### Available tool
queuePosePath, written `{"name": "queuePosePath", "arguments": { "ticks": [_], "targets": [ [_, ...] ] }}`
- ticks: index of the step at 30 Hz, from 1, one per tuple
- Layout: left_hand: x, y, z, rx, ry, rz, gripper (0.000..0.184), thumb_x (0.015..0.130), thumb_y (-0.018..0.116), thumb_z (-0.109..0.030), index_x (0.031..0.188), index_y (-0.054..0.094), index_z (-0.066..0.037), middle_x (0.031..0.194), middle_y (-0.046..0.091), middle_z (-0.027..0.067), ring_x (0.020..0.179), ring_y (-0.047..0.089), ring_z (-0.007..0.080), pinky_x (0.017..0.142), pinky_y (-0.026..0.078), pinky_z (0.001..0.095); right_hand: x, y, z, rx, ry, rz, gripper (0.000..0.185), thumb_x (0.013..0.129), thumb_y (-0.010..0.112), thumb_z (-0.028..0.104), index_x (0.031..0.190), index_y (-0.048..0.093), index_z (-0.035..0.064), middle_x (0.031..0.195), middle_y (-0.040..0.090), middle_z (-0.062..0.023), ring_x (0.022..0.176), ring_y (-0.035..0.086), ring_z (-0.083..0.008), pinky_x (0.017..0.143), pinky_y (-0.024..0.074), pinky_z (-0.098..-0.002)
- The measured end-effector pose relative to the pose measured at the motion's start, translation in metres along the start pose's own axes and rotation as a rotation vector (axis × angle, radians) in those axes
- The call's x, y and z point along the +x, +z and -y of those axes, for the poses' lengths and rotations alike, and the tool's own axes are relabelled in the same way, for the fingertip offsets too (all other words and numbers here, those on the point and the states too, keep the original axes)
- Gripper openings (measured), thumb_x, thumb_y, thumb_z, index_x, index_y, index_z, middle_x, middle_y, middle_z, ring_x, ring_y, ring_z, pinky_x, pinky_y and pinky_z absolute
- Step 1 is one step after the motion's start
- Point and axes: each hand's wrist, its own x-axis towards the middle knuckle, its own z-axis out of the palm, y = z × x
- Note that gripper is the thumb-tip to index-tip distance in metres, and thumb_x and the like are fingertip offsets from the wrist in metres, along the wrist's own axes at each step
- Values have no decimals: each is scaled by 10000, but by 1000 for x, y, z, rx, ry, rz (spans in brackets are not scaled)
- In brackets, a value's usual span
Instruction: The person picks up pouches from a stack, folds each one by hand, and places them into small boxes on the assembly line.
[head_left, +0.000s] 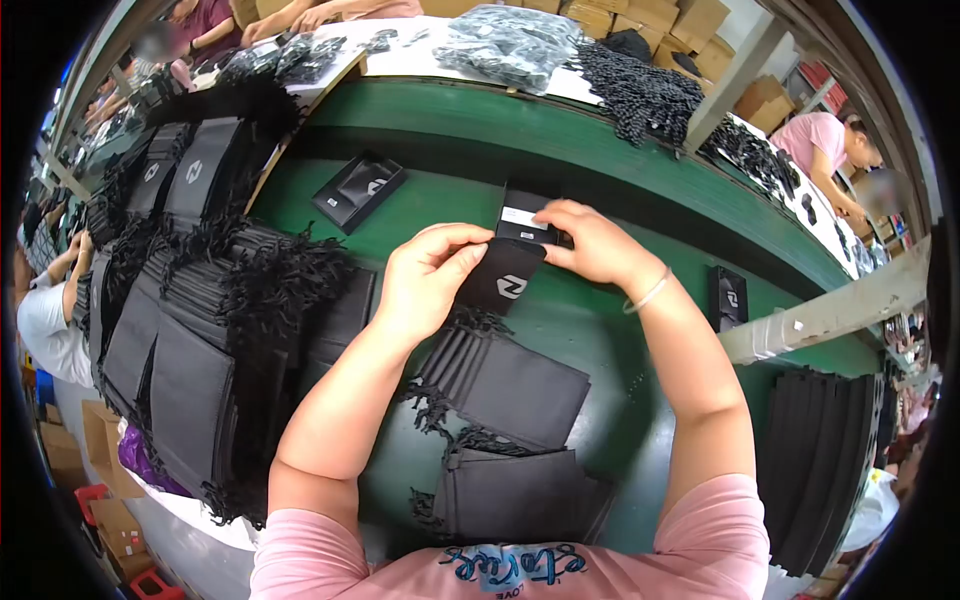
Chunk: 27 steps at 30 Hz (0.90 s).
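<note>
In the head view my left hand (425, 275) pinches the upper left edge of a black drawstring pouch (490, 287) with a white logo. My right hand (592, 243) is closed at the right side of a small black box (515, 203) bearing a white label, its fingertips over the box. The thumb rests near the pouch's upper right corner. The box's lower end meets the pouch's top edge; I cannot tell whether it is inside. Below my hands lie stacked black pouches (525, 390) and a second pile of pouches (510, 495).
An open black box (360, 190) lies on the green surface, another small box (728, 298) at right. Tall piles of pouches (190, 390) stand left. A pale metal bar (810, 320) crosses at right, above dark stacked strips (815, 460). Other people sit around the bench.
</note>
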Motion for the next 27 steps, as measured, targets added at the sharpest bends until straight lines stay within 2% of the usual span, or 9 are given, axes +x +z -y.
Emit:
{"name": "queuePosePath", "arguments": {
  "ticks": [4,5,9,14,15,19,25,27],
  "targets": [
    [15,17,-19,94,-135,-10,196,849,620,-7,1035,680,-9,979,681,59,809,608,113,738,478,230,-38,-20,18,944,167,-178,267,844,653,172,1068,634,29,846,652,-95,728,589,-173,672,483,-292],
    [25,23,-23,120,-90,-27,213,848,623,-9,1055,673,-6,973,685,58,799,610,114,735,479,228,-38,-25,23,950,165,-180,267,844,653,172,1068,634,29,846,652,-95,728,589,-173,672,483,-292],
    [74,58,-13,114,69,-53,220,846,622,-13,1063,658,2,962,685,59,795,615,121,731,483,232,-20,-43,41,348,276,-402,334,860,629,155,1168,596,30,853,663,-83,694,586,-156,658,484,-283],
    [104,82,43,92,-23,-65,210,825,647,-38,1029,653,10,936,678,73,788,617,145,732,487,248,-4,-28,-22,95,260,-528,366,855,616,188,1182,582,27,930,678,-116,748,630,-202,693,501,-328],
    [107,86,48,90,-20,-61,210,825,647,-38,1029,653,10,936,678,73,788,617,145,732,487,248,-4,-30,-26,92,262,-532,366,855,616,188,1182,582,27,930,678,-116,748,630,-202,693,501,-328],
    [115,96,71,311,-262,146,146,831,655,-63,963,651,0,953,656,57,812,601,139,741,478,245,-11,-30,-39,521,634,-227,372,836,621,164,1185,578,43,949,675,-146,791,639,-270,726,504,-355],
    [132,111,75,655,-219,290,194,775,700,-99,955,670,-31,944,648,75,789,613,180,724,484,284,-11,-25,-67,173,429,-308,355,813,624,133,1155,584,45,973,667,-173,848,628,-350,765,503,-379],
    [127,116,81,811,-74,277,185,758,691,-113,929,673,-47,925,646,88,773,619,218,713,491,317,-13,-18,-76,-1,372,-313,349,806,618,140,1138,583,39,982,665,-172,866,625,-353,779,501,-377]
  ]
}}
